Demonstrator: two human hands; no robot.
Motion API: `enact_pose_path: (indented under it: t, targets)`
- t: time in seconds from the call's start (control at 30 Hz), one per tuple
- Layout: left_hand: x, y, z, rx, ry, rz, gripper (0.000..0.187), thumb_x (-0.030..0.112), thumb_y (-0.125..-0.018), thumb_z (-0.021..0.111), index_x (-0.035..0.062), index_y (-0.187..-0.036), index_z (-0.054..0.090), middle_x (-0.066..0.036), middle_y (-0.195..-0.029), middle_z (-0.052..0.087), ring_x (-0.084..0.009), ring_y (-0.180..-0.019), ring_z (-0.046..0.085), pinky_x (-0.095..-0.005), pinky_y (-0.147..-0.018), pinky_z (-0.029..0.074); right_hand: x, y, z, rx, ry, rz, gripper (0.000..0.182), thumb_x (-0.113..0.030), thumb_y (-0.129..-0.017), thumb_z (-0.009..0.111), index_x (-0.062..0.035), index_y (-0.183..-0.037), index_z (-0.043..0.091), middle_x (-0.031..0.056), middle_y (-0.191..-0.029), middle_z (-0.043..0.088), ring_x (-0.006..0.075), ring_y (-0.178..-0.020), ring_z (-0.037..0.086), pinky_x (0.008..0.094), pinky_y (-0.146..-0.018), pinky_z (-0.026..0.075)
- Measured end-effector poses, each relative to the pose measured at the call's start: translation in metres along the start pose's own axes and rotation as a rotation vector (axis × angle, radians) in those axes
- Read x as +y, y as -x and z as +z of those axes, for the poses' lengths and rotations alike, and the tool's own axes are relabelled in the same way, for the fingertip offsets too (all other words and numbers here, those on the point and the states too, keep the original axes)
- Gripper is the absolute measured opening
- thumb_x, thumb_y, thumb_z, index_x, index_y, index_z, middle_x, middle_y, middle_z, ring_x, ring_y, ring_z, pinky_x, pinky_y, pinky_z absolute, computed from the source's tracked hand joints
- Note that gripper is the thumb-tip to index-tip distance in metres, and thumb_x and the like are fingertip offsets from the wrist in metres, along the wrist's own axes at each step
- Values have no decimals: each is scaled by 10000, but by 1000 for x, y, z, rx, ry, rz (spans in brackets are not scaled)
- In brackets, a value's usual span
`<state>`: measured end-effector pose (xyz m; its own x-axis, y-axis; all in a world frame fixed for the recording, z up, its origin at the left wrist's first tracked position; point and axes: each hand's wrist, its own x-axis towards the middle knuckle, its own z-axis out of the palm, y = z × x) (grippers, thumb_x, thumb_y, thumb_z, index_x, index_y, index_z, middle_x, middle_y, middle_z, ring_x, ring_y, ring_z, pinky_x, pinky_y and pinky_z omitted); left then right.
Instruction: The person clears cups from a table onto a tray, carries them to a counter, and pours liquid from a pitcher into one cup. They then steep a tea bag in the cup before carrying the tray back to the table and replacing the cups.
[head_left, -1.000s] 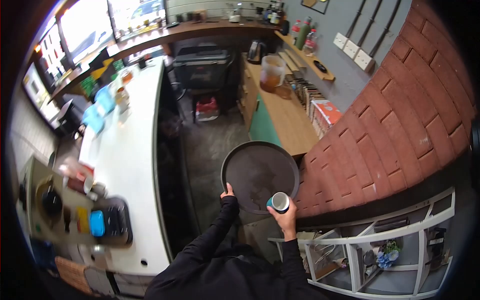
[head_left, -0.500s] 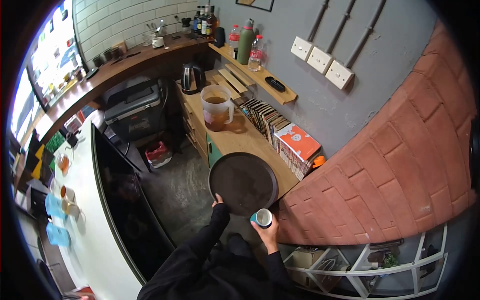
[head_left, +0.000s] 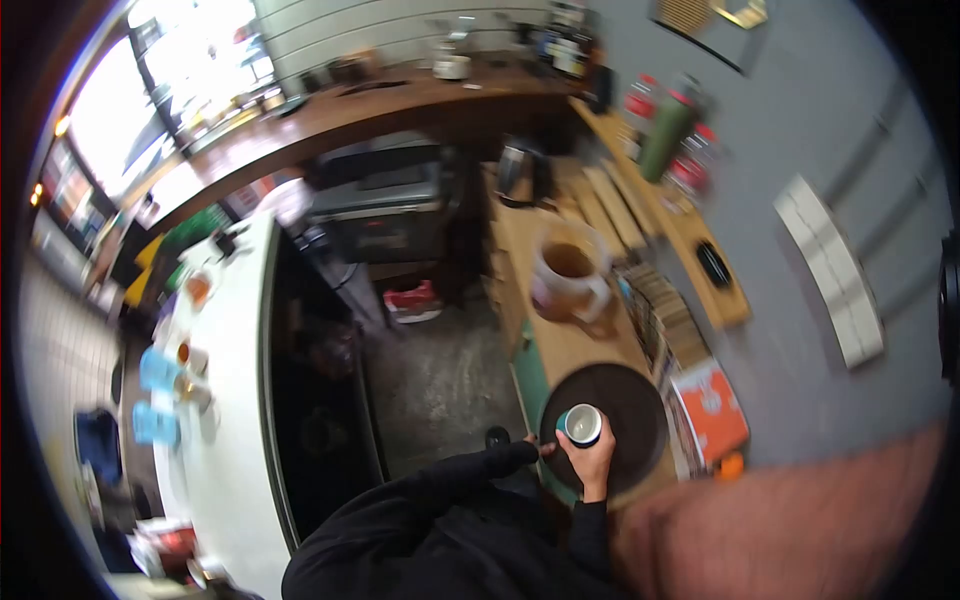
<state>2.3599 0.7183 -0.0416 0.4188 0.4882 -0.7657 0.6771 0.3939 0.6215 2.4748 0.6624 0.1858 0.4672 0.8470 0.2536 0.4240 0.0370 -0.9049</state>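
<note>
A teal paper cup [head_left: 582,425], white inside, is in my right hand [head_left: 592,458], its fingers wrapped around the side. The cup overlaps the round dark tray [head_left: 632,425] in this view. At the tray's left rim is my left hand [head_left: 541,447], closed on the edge, with some fingers hidden beneath. The tray is over the near end of the wooden cabinet [head_left: 625,348]. Farther back on the cabinet stands a clear plastic pitcher [head_left: 568,272] of brown liquid.
A row of books [head_left: 660,315] and an orange booklet [head_left: 710,408] line the wall side. Behind the pitcher is a kettle [head_left: 518,172]. To the left runs a white counter [head_left: 232,400] with cups and blue containers. A red-and-white bag [head_left: 413,300] lies on the floor.
The view has swung left, with blur. The tray has moved farther over the cabinet top. My right hand has brought the cup from beside the tray to over it.
</note>
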Motion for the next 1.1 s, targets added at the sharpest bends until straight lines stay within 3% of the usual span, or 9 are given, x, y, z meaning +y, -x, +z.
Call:
enact_pose_path:
  t: [0.03,0.07,0.13,0.2,0.37,0.57,0.63,0.83,1.1]
  targets:
    - [6,6,-18,113,-282,16,1053,667,-655,696,-4,-1376,323,-234,-1267,500,-297,-1104,548,-370,-799,505,-1,-20,14,-69,-25,-52,482,-86,-621,822,8,-1020,568,111,-909,639,190,-844,619,329,-772,492]
    - [5,12,-40,168,-213,-19,1053,667,-655,696,-4,-1376,323,-234,-1267,500,-297,-1104,548,-370,-799,505,-10,-39,30,-163,-63,-56,483,-85,-618,824,10,-1017,568,107,-907,636,188,-841,616,326,-774,490]
    - [-3,35,-99,154,209,331,794,540,-758,690,28,-1312,439,-184,-1060,626,-236,-962,616,-341,-782,500,-26,-71,69,-367,-88,-85,482,-87,-618,830,8,-1012,569,88,-906,631,173,-840,608,312,-778,483]
    - [6,100,-157,418,350,585,515,378,-845,661,59,-1226,527,-121,-904,666,-167,-853,633,-322,-765,495,-45,-91,120,-582,-189,-132,483,-92,-619,832,6,-1013,571,82,-904,631,168,-840,607,308,-779,483]
    - [-45,233,-222,1112,750,697,423,168,-835,663,87,-1225,522,-57,-992,622,-159,-916,609,-311,-820,498,-112,-73,261,-1057,-344,-346,518,-126,-616,843,8,-1038,575,102,-916,664,163,-848,634,308,-766,502]
    - [-100,364,-212,1599,526,393,718,136,-696,757,97,-1330,423,-86,-1290,487,-225,-1183,490,-383,-944,439,-189,30,380,-1574,-507,-335,584,-195,-584,870,-1,-1055,584,121,-943,658,200,-891,644,317,-792,503]
    - [-125,386,-221,1733,408,301,822,120,-630,773,100,-1357,391,-92,-1335,442,-260,-1234,447,-388,-968,422,-201,72,419,-1651,-538,-504,532,-141,-619,852,13,-1051,582,77,-940,652,141,-887,618,287,-790,490]
    - [-225,415,-259,2007,423,94,830,92,-560,784,97,-1304,413,-138,-1219,531,-309,-1138,529,-389,-937,455,-254,169,484,-1808,-434,-468,651,-257,-611,860,18,-1115,552,155,-989,658,231,-934,647,340,-804,507]
    - [-315,468,-285,2143,384,-14,770,264,-599,860,61,-1210,437,-153,-1099,597,-331,-989,610,-396,-819,507,-274,200,557,-1838,-477,-564,617,-127,-713,782,18,-1226,471,171,-1197,506,281,-1044,572,364,-840,515]
